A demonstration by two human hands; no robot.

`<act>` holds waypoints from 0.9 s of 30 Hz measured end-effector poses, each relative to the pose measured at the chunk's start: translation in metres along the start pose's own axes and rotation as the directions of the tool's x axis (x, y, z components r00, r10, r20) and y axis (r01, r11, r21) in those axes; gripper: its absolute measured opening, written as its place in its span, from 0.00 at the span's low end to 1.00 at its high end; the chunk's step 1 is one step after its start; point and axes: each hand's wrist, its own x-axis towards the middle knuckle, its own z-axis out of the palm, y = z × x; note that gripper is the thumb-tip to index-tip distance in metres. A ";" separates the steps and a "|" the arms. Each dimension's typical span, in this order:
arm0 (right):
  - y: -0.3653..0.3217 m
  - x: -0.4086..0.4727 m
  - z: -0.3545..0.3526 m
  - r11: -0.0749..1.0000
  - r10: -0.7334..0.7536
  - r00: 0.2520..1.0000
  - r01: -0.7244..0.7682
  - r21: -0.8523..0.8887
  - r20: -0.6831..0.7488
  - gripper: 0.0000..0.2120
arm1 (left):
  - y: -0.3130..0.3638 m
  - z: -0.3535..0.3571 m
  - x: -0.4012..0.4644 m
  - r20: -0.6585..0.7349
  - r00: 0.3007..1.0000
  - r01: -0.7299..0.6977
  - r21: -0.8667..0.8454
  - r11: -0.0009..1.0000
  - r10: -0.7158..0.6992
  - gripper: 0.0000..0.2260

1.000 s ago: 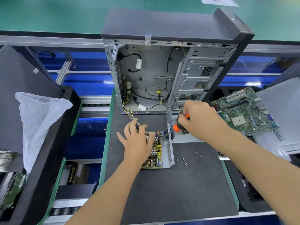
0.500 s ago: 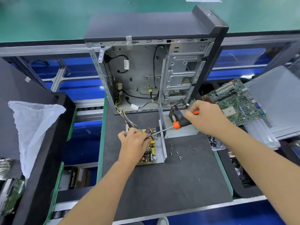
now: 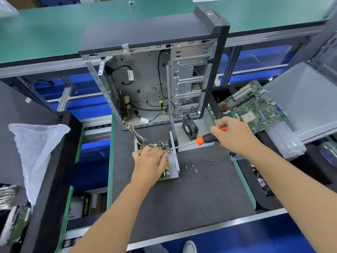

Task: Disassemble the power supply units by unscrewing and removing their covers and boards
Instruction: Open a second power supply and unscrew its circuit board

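An open power supply unit (image 3: 174, 164) lies on the dark mat, its yellow-green board (image 3: 166, 170) exposed in the grey metal tray. My left hand (image 3: 150, 159) presses down on the board with curled fingers, covering most of it. My right hand (image 3: 231, 136) grips the orange-and-black screwdriver (image 3: 204, 140), whose shaft slants down left to a screw at the board's far right corner. A bundle of coloured wires (image 3: 134, 133) runs from the unit into the open computer case (image 3: 155, 84). A black fan (image 3: 190, 128) and a grey cover plate (image 3: 186, 137) sit behind the unit.
Several loose screws (image 3: 195, 166) lie on the mat (image 3: 182, 198) right of the unit. A green motherboard (image 3: 253, 106) rests on a bin at the right beside a grey panel (image 3: 306, 99). A white plastic bag (image 3: 34, 147) hangs at the left.
My right hand has pulled back to the right, so the screwdriver lies flatter with its tip at the board's corner. My left hand has curled down onto the board. The view has shifted.
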 end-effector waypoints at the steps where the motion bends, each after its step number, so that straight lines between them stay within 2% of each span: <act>1: 0.008 -0.001 -0.001 0.999 0.018 1.000 -0.017 0.032 -0.025 0.07 | 0.003 -0.001 -0.001 -0.008 1.000 -0.019 0.002 1.000 0.019 0.18; 3: 0.029 -0.002 -0.001 0.990 0.084 0.995 -0.078 0.119 -0.048 0.07 | 0.013 -0.003 -0.003 -0.023 0.993 -0.116 0.016 0.993 0.116 0.18; 5: 0.055 -0.004 0.004 0.951 0.188 0.981 -0.168 0.258 -0.054 0.07 | 0.028 -0.003 -0.004 0.008 0.961 -0.276 0.050 0.960 0.276 0.18; 7: 0.082 -0.008 0.013 0.896 0.276 0.960 -0.238 0.374 -0.051 0.09 | 0.049 0.001 -0.008 0.084 0.907 -0.421 0.104 0.901 0.413 0.18; 9: 0.107 -0.016 0.025 0.841 0.334 0.942 -0.280 0.463 -0.038 0.12 | 0.069 0.013 -0.015 0.191 0.867 -0.489 0.151 0.859 0.460 0.18; 11: 0.126 -0.024 0.036 0.784 0.377 0.926 -0.304 0.542 -0.026 0.11 | 0.085 0.031 -0.024 0.302 0.861 -0.477 0.205 0.855 0.408 0.14; 13: 0.140 -0.032 0.045 0.745 0.409 0.912 -0.324 0.583 -0.015 0.10 | 0.097 0.048 -0.029 0.410 0.861 -0.414 0.224 0.882 0.300 0.12; 16: 0.153 -0.037 0.055 0.693 0.438 0.899 -0.338 0.637 0.000 0.10 | 0.111 0.078 -0.024 0.551 0.829 -0.264 0.235 0.935 0.096 0.16; 21: 0.166 -0.043 0.059 0.653 0.453 0.892 -0.332 0.680 0.001 0.10 | 0.126 0.107 -0.008 0.619 0.786 -0.220 0.278 0.935 0.001 0.17; 27: 0.173 -0.045 0.058 0.650 0.438 0.899 -0.317 0.691 0.001 0.09 | 0.127 0.123 0.003 0.642 0.766 -0.195 0.262 0.945 -0.020 0.17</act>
